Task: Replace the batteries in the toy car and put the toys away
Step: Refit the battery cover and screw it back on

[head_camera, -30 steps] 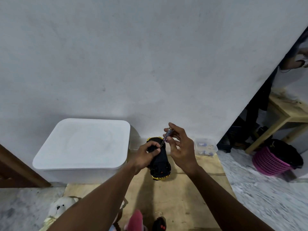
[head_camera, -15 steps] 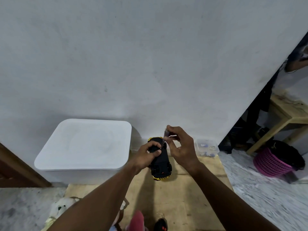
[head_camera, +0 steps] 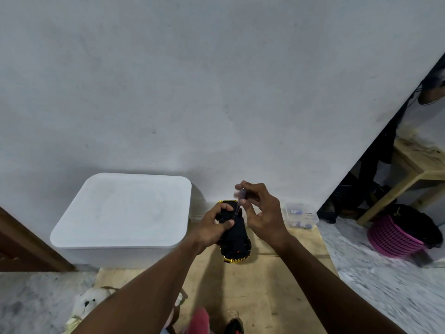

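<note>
Down at the near edge: a white plush toy [head_camera: 88, 303] lying on the floor at lower left, partly hidden behind the left forearm; a pink shape [head_camera: 198, 320] and a dark shape with a red spot [head_camera: 234, 326] right at the bottom, too cropped to name. Further out, a bare wooden board [head_camera: 277, 297] underfoot, both forearms reaching across it. At the middle: toy car [head_camera: 234, 233], black with gold trim, turned underside up and held over the board's far end. Left hand [head_camera: 216, 225] closed round the car's far half, thumb pressed across the black underside, fingers wrapped beneath. Right hand [head_camera: 262, 210] just above and beside it, thumb and forefinger pinched on a small screwdriver [head_camera: 240, 201], remaining fingers loosely spread; tool slanting down, tip meeting the car's underside near the left thumb, handle blurred. To the left of the hands, a white lidded storage bin [head_camera: 125, 218], shut, against the wall. To the right, a small clear plastic box [head_camera: 301, 214] with small bluish items inside, contents too small to tell. Beyond all this, a plain grey-white wall [head_camera: 216, 92]. Far right, past the wall's edge: a pink basket [head_camera: 392, 237] with something black in it, and a wooden table [head_camera: 414, 165] behind.
</note>
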Motion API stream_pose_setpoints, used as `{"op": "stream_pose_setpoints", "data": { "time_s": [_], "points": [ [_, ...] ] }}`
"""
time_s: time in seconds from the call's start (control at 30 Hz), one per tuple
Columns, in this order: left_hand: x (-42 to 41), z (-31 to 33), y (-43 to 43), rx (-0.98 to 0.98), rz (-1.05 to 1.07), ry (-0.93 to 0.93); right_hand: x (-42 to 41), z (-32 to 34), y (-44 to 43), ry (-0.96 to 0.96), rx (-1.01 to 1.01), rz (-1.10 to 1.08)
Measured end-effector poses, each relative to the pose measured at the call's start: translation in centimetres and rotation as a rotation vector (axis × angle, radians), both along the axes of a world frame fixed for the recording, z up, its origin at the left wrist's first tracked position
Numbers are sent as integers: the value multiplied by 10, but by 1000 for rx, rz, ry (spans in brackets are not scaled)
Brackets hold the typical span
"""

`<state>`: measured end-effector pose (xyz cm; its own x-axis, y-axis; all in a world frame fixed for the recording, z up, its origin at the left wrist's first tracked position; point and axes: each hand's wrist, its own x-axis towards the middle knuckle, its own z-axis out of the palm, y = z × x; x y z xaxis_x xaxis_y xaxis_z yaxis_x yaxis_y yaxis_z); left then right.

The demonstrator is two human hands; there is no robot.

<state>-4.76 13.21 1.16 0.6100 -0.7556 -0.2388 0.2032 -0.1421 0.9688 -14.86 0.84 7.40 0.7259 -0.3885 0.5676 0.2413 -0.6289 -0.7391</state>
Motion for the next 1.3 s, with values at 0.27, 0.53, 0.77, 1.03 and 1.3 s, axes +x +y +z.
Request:
{"op": "stream_pose_setpoints", "data": {
  "time_s": [0.27, 0.53, 0.77, 1.03, 1.3],
  "points": [
    [2, 2, 0, 0, 7, 12, 4, -1, -2, -11, -10, -4],
    [5, 7, 3, 0, 2, 1, 5, 0, -1, -27, -24, -19],
    [8, 16, 0, 80, -13, -24, 5, 15, -5, -3, 240, -65],
    [5, 8, 0, 59, 44, -123, 0, 15, 2, -9, 268, -89],
    [4, 10, -2, 41, 71, -139, -6, 12, 7, -17, 284, -112]
  ]
}}
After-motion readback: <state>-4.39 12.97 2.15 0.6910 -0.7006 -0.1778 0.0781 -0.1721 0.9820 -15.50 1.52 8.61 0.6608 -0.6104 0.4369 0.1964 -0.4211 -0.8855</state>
